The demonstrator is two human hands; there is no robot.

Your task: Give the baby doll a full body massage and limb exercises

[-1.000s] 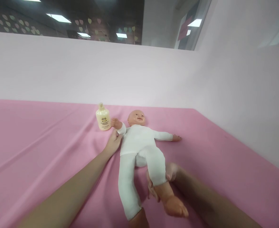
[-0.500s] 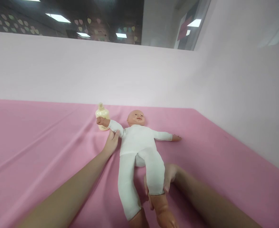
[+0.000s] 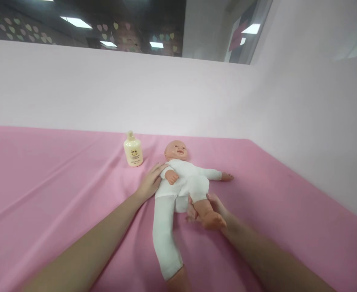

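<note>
A baby doll (image 3: 178, 184) in a white suit lies on its back on the pink sheet (image 3: 59, 190), head toward the far wall. My left hand (image 3: 150, 183) holds the doll's upper arm near the shoulder, and that arm is folded across its chest. My right hand (image 3: 210, 207) grips the doll's lower leg near the ankle, with the knee bent up toward the body. The doll's other leg lies straight toward me. A cream lotion bottle (image 3: 133, 149) stands upright just left of the doll's head.
Pale pink walls close off the sheet at the back and along the right side. A dark glass strip with reflected ceiling lights runs above the back wall. The sheet has long folds on the left.
My right hand has pushed the doll's leg from stretched out to bent up against the body. My left hand has brought the doll's arm from beside the bottle down across its chest.
</note>
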